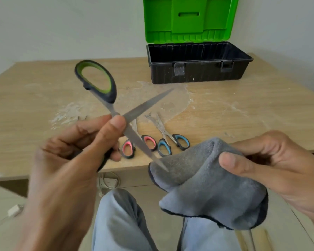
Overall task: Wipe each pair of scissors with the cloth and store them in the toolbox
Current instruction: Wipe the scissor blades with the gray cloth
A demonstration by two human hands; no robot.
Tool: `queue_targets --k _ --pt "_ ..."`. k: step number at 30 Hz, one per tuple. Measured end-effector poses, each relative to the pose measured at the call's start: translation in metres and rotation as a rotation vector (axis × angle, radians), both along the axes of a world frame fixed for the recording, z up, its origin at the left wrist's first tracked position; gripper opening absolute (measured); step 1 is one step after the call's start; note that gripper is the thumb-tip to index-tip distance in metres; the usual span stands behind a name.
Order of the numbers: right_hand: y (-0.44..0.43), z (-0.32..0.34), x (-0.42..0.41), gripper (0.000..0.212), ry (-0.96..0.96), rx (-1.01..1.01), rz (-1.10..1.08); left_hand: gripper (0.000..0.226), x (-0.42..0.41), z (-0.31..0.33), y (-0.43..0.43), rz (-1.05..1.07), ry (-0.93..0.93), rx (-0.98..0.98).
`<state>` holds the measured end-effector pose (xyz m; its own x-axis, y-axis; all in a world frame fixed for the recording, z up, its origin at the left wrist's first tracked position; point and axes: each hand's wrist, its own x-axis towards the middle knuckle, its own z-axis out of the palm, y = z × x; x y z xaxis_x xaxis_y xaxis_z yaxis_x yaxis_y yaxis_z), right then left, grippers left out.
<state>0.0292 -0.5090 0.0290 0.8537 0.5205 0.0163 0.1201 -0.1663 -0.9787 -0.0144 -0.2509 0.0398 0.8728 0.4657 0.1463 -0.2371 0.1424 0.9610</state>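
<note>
Your left hand (76,142) grips the green scissors (98,84) at the pivot, blades splayed, held above the near edge of the table (243,109); one tip touches the grey cloth (207,187) pinched in your right hand (272,160). Push hard and that point may pierce through to your fingers (256,147)

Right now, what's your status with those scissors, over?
Left hand grips green scissors, blades spread. Right hand holds cloth, lower blade tip on it. On table: pink scissors, blue scissors; toolbox open, nothing blocking.
</note>
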Motion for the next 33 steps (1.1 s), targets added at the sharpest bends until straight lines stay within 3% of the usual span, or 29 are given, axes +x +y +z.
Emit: queue_targets --k 3,6,11,12,15,16,18,21,25,33 --pt "0.003 0.001 0.0 0.043 -0.002 -0.049 0.033 0.013 0.002 -0.004 -0.013 0.018 -0.01 -0.078" --pt "0.005 -0.001 0.0 0.07 0.002 -0.096 0.019 0.014 0.003 -0.006 -0.022 0.033 -0.013 -0.124" --pt "0.008 -0.005 0.001 0.087 0.019 -0.079 0.006 0.011 0.004 -0.008 -0.034 0.045 -0.008 -0.163" --pt "0.008 -0.005 0.001 0.084 0.039 -0.072 0.011 0.01 0.004 -0.009 -0.034 0.052 -0.007 -0.172" --pt "0.009 -0.002 0.001 0.039 -0.019 -0.019 -0.009 0.008 0.003 -0.009 -0.033 0.069 -0.009 -0.189" --pt "0.009 -0.001 0.0 0.032 -0.027 0.001 -0.008 0.009 0.003 -0.009 -0.034 0.069 -0.012 -0.184" --pt "0.01 -0.001 0.0 0.037 -0.018 -0.002 -0.013 0.009 0.003 -0.01 -0.037 0.062 -0.023 -0.183" --pt "0.015 -0.003 0.002 0.063 0.056 -0.045 -0.004 0.006 0.004 -0.012 -0.045 0.056 -0.036 -0.219" --pt "0.018 0.0 0.001 0.042 0.057 -0.027 -0.028 0.007 0.002 -0.013 -0.045 0.074 -0.04 -0.239" --pt "0.03 -0.003 -0.003 0.044 0.028 0.017 -0.005 0.018 0.0 -0.016 -0.057 0.033 0.006 -0.268"
